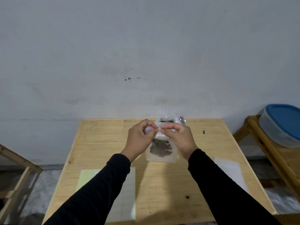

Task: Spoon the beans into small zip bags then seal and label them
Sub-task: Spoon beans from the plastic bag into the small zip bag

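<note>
Pinching top edge of small zip bag (160,151) from both sides: left hand (139,140) and right hand (178,138), fingertips closed on strip, nearly touching. Bag held upright over middle of wooden table (100,143); dark beans (161,148) settled in lower half. Judged stage: filling done for this bag, sealing under way, label not on. Behind hands, clear tub (166,121) with beans, spoon (182,119) beside. Label sheet (129,192) near left sleeve. Spare empty bags (227,168) at right. Blue-lidded box (282,124) on side stand, contents hidden.

Two hands (141,137) (177,138) — one filled zip bag (160,148) — one spoon (182,119)
</note>
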Demonstrator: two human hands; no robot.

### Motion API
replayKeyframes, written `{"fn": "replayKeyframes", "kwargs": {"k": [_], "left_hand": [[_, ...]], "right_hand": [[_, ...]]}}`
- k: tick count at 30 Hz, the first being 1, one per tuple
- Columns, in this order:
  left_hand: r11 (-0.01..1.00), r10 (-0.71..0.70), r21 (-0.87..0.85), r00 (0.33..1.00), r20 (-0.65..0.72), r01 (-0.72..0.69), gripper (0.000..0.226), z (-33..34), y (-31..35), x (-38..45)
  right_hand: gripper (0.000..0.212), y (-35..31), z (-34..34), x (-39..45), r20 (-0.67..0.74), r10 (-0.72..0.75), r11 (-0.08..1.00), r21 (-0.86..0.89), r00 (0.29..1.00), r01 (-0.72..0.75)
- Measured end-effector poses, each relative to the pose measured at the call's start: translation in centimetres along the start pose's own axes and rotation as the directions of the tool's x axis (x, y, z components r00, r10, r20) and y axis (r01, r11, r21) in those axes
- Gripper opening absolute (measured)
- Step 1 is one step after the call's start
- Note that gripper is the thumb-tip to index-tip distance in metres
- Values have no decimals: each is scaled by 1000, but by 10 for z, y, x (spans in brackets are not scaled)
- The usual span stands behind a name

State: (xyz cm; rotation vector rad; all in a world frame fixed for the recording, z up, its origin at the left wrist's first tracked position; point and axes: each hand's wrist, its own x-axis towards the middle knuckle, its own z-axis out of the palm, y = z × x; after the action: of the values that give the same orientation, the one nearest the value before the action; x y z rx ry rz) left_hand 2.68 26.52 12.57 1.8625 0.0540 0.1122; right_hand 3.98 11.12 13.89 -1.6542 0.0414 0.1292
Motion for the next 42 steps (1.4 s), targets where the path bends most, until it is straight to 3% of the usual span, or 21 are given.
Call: {"fn": "replayKeyframes", "kwargs": {"k": [5,10,16,21,24,30,34,42], "left_hand": [[991,-134,-22,991,3,134,4,2,-23,-15],[958,-284,43,959,14,283,6,21,-77,-49],[921,-337,204,941,-7,331,16,39,-112,-69],[875,-258,432,965,34,219,28,45,-120,-69],[839,-229,525,968,102,143,33,51,-134,-67],[812,-64,577,969,237,-88,35,76,-114,-54],[765,105,566,927,360,-307,35,114,-82,-43],[787,-7,527,850,527,-321,45,221,-47,-41]], "right_hand": [[9,27,-4,-9,93,186,981,-68,978,-180],[6,78,-1,-36,11,379,914,-162,925,-373],[13,121,7,-50,-78,352,861,-363,933,-355],[43,132,12,-45,59,256,639,-759,965,-124],[55,137,9,-46,146,278,509,-861,949,-16],[57,128,-16,-53,182,125,300,-944,975,138],[46,117,-58,-57,0,132,306,-951,991,-41],[56,124,-180,-82,-279,195,243,-915,940,-322]]}}
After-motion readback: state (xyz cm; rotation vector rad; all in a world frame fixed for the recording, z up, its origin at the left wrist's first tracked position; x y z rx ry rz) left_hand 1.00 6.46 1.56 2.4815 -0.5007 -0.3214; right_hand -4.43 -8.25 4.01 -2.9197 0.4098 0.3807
